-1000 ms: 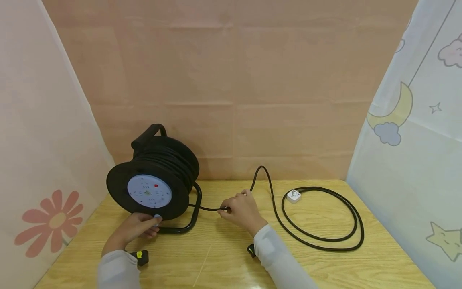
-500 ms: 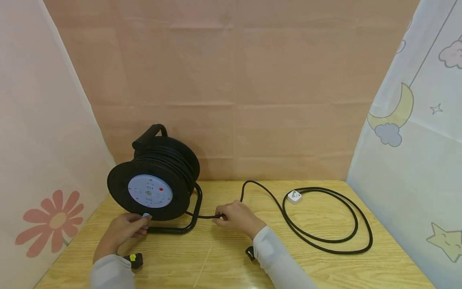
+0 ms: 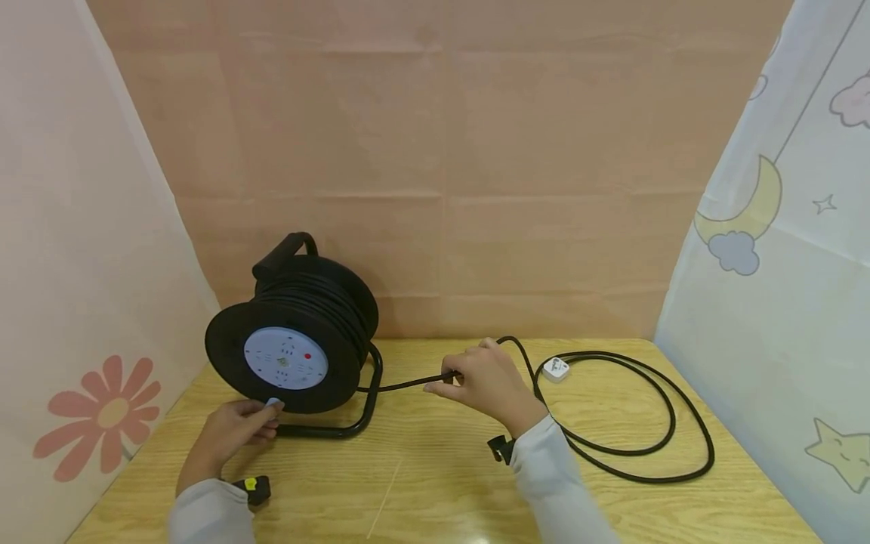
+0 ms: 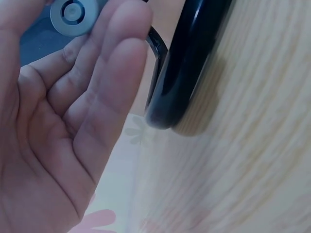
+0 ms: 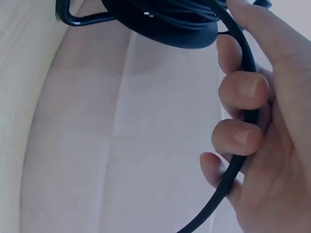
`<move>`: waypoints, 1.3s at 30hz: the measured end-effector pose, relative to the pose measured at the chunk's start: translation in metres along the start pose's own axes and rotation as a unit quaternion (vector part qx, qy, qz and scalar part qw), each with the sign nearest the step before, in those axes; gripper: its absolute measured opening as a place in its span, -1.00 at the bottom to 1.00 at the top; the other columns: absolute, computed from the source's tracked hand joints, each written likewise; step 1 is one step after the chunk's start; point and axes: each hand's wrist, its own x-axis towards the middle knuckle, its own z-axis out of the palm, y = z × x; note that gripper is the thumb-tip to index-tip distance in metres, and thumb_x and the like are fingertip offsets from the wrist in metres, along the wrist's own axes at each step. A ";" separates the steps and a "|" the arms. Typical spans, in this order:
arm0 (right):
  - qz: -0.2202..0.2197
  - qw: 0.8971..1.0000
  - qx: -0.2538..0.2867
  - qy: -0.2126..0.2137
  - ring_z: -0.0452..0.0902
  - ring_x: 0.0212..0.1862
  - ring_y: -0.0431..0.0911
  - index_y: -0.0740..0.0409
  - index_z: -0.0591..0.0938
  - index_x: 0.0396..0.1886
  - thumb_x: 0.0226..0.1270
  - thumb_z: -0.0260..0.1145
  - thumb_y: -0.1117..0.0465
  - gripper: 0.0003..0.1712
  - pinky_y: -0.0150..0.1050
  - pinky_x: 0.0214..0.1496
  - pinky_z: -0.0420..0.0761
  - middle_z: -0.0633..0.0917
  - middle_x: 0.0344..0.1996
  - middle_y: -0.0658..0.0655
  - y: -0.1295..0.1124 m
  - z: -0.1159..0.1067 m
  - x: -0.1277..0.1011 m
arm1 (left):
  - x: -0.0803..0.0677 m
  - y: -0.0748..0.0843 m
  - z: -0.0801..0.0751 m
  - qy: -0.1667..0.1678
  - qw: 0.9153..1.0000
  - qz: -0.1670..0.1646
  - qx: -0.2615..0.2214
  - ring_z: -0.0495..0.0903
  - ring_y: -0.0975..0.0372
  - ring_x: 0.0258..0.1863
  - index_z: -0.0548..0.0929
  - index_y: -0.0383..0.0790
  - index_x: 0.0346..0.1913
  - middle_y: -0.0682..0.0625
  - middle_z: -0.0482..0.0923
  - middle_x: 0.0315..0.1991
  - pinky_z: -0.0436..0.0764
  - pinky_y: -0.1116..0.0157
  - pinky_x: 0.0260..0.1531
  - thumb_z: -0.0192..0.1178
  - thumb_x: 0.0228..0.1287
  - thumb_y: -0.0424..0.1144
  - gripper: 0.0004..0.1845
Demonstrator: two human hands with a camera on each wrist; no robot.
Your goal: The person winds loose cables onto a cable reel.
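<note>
A black cable reel (image 3: pixel 227 347) with a pale socket panel (image 3: pixel 285 359) stands on its tubular frame (image 3: pixel 326 431) at the left of the table. My left hand (image 3: pixel 234 431) pinches the small pale knob (image 3: pixel 273 402) at the lower edge of the reel's face. In the left wrist view the knob (image 4: pixel 73 17) has a round grey end, held between the thumb and fingers. To the right of the reel, my right hand (image 3: pixel 485 381) grips the black cable (image 3: pixel 411 383), which runs nearly straight from the reel. Its fingers curl round the cable (image 5: pixel 249 116) in the right wrist view.
Beyond the right hand the cable lies in a loose loop (image 3: pixel 710 453) on the wooden table (image 3: pixel 435 483). Inside the loop's upper left lies a white plug (image 3: pixel 556 369). A peach backdrop (image 3: pixel 544 189) rises behind, with patterned sheets at both sides.
My left hand has shifted slightly left with the knob, and the socket panel has turned a little. My right hand dipped, then moved right and up along the cable. The loop has spread rightward.
</note>
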 end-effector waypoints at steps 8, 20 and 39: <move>0.041 0.998 0.039 0.015 0.21 -0.64 -0.40 -0.25 0.59 -0.59 0.10 0.48 -0.31 -0.63 -0.30 -0.40 0.41 0.42 -0.71 -0.33 0.013 -0.027 -0.010 | 0.000 0.001 -0.001 0.003 1.000 0.007 0.005 0.72 0.15 -0.32 0.67 -0.49 -0.06 -0.09 0.72 -0.27 0.73 0.24 -0.29 0.27 0.34 0.17 -0.36; 0.100 0.972 0.213 0.022 0.04 -0.64 -0.36 -0.15 0.45 -0.53 0.37 0.41 0.11 -0.66 -0.40 -0.58 0.25 0.21 -0.68 -0.21 0.053 -0.048 -0.054 | -0.002 -0.003 -0.013 0.031 0.999 -0.002 0.020 0.71 0.18 -0.28 0.63 -0.50 0.04 -0.08 0.73 -0.24 0.71 0.30 -0.28 0.22 0.33 0.24 -0.26; 0.215 0.960 0.171 0.060 0.16 -0.70 -0.27 -0.08 0.52 -0.47 0.36 0.41 0.00 -0.71 -0.33 -0.62 0.27 0.31 -0.74 -0.16 0.060 -0.021 -0.059 | -0.005 -0.008 -0.007 0.098 0.994 -0.007 -0.037 0.72 0.23 -0.35 0.65 -0.50 0.00 -0.08 0.73 -0.28 0.71 0.35 -0.32 0.23 0.33 0.24 -0.28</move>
